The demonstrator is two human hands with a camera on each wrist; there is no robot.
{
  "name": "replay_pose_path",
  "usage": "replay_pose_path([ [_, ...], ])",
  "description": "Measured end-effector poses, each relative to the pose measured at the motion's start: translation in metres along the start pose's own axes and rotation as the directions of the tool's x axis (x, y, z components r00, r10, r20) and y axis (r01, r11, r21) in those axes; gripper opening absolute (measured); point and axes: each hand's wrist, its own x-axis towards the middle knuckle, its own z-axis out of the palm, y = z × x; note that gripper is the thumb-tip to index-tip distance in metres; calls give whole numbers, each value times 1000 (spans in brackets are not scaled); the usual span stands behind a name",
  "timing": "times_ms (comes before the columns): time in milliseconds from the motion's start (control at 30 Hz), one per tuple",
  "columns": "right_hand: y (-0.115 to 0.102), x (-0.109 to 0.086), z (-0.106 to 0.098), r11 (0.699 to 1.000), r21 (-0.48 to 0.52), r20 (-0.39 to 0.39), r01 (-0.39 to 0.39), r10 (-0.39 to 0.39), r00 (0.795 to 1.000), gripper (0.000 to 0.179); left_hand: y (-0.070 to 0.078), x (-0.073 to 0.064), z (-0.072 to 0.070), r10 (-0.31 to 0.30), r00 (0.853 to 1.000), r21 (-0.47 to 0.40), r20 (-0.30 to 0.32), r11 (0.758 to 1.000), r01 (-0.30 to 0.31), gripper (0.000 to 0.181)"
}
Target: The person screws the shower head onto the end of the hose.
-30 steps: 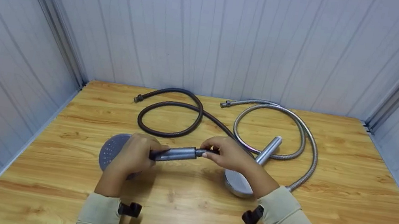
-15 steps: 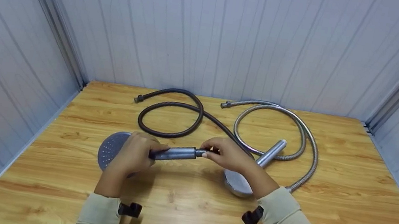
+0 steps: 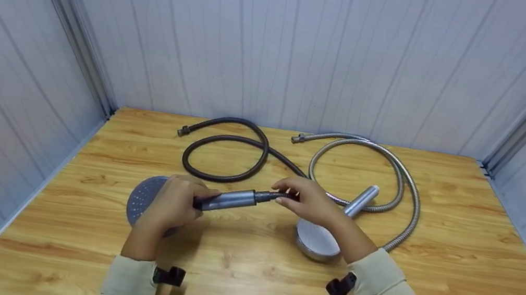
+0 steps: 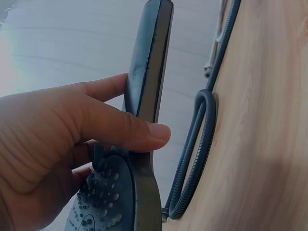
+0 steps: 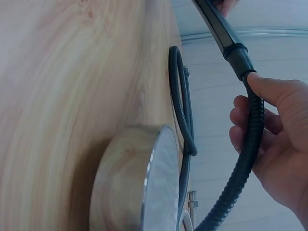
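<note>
My left hand [image 3: 175, 202] grips a dark grey hand shower [image 4: 151, 67] near its neck, thumb across the handle. Its nozzle face [image 3: 144, 197] is to the left, partly covered by the hand. From the handle's other end runs a dark ribbed shower hose [image 5: 253, 130], whose tapered connector [image 5: 240, 62] sits against the handle. Just behind that connector my right hand [image 3: 312, 203] holds the hose, thumb on one side and curled fingers on the other. A chrome hand shower [image 3: 317, 240] lies beneath the right forearm, handle pointing away.
The dark hose's loop [image 3: 210, 178] lies on the wooden table [image 3: 240, 291] towards the back. Right of it a silver shower hose [image 3: 417, 214] is coiled. Pale panel walls [image 3: 290, 41] enclose the table at the back and both sides.
My right hand has slid a little right and up along the hose, uncovering the connector. The handle's end has risen slightly; my left hand keeps its grip.
</note>
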Motion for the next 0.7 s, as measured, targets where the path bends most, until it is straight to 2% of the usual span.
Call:
replay_pose_path([
  [267, 0, -4, -10, 999, 46, -34, 4, -3, 999, 19, 1, -1, -4, -13, 1000, -18, -12, 1000, 12, 54],
  [700, -4, -2, -21, 1000, 15, -16, -20, 21, 1000, 21, 3, -2, -5, -35, 999, -17, -38, 999, 34, 53],
])
